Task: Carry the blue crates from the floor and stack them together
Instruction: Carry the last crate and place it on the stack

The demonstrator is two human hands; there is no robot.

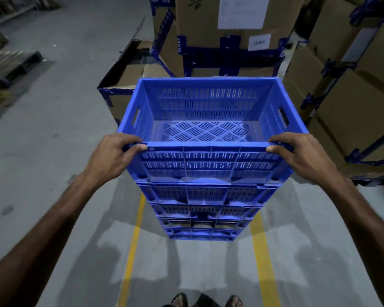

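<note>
A stack of several blue slotted plastic crates (206,202) stands on the grey floor in front of me. The top blue crate (208,111) is empty and sits nested on the ones below. My left hand (115,154) grips its near left corner, thumb on the outer wall and fingers curled over the rim. My right hand (297,151) grips the near right corner the same way. Both forearms reach in from the bottom corners of the view.
Tall cardboard boxes (231,34) taped in blue stand behind the stack and along the right side (350,96). An open carton (124,80) lies behind on the left. Two yellow floor lines (131,251) run toward my feet (206,301). Pallets (7,63) sit far left.
</note>
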